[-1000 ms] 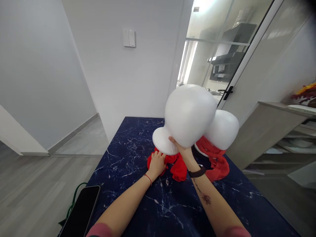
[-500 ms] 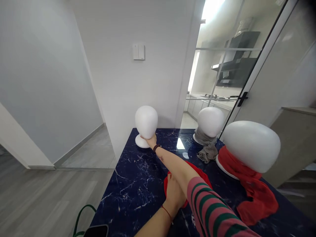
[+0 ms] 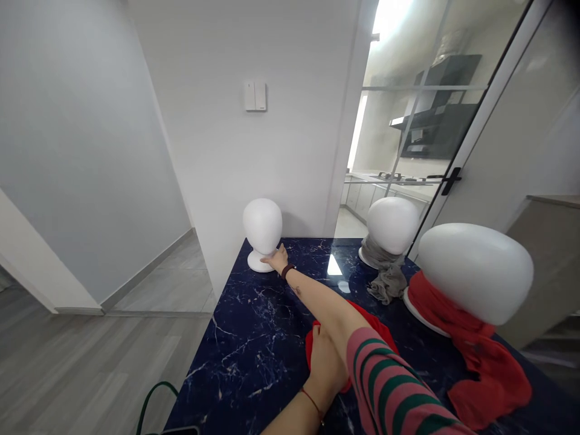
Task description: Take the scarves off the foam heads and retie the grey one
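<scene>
A white mannequin head (image 3: 263,225) on a round base stands at the far left corner of the dark blue marbled table (image 3: 244,338). Beside its neck is my right hand (image 3: 277,260), thumb and fingers apart, the thumb near or touching the base. Below my striped right sleeve, my left hand (image 3: 324,359) is closed on a bright red cloth (image 3: 376,320). My right forearm covers much of this cloth and part of the left hand's fingers.
On the right, one white head (image 3: 393,225) wears a grey scarf (image 3: 388,281), and a nearer one (image 3: 475,272) wears a red scarf (image 3: 492,374). A wall stands behind the table; a glass door (image 3: 421,133) is at right. A green strap (image 3: 147,402) shows at lower left.
My right hand has loosened from the white head's neck, its fingers now apart. The head has shifted slightly left. My left hand stays on the red cloth.
</scene>
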### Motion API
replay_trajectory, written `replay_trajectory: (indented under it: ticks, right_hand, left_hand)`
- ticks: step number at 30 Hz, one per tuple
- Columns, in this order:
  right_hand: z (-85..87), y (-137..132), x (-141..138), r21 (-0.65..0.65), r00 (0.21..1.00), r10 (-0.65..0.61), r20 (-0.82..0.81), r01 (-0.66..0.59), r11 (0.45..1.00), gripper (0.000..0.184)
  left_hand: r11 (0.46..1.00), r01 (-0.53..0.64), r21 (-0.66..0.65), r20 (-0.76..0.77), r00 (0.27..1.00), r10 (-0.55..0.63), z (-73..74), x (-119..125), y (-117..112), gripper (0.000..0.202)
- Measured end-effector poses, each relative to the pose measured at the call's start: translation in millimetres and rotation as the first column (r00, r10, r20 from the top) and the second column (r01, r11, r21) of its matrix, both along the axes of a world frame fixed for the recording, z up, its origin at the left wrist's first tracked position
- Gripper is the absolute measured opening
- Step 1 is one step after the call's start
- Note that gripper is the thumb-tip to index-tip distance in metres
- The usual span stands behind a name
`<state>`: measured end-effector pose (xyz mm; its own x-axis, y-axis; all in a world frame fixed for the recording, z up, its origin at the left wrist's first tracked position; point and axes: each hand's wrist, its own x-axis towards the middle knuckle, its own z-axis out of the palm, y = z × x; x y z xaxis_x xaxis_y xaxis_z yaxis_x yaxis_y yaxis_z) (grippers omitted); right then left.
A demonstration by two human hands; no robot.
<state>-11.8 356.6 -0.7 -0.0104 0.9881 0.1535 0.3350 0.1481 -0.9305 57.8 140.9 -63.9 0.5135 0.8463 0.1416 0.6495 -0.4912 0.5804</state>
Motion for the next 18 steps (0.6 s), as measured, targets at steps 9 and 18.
replay_trajectory:
  ticks: [9,18]
  right_hand:
    - [-30.8,-123,200,-0.048,0.997,0.045,0.069,-0.042,0.998,0.072]
    - [-60.6,-258,234,-0.182,0.877,0.035,-0.480,-0.139,0.973,0.061]
  left_hand:
    - [0.953,-0.277,0.119,0.261,0.935,0.239,4.0,-5,-4,0.035]
    - [0.912,-0.383,0.147,0.767,0.627,0.139,8.4,15,-34,0.040]
